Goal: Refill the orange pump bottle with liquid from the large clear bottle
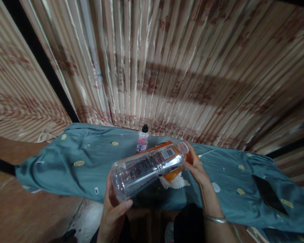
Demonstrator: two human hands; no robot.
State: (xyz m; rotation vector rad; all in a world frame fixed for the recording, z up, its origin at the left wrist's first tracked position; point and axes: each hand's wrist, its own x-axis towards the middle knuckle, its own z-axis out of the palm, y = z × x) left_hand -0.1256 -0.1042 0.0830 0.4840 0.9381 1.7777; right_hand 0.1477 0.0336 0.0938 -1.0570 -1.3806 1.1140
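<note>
A large clear plastic bottle [144, 172] with a printed label and a barcode is held tilted above the cloth. Its base rests in my left hand [115, 209], the thumb pressed along the underside. At the neck end, my right hand [195, 165] has its fingers curled round the white cap area [184, 147]. Both hands are closed on this one bottle. Behind and below it, partly hidden, lie an orange packet [172, 174] and a crumpled white piece [176, 182] that looks like tissue. A silver bracelet [215, 219] sits on my right wrist.
A small clear bottle [143, 140] with a black cap and pink label stands at the back edge. The teal patterned cloth [101, 179] covers the surface. A dark flat phone-like slab [270, 194] and a pale round disc [215, 187] lie right. A pleated curtain [152, 67] hangs behind.
</note>
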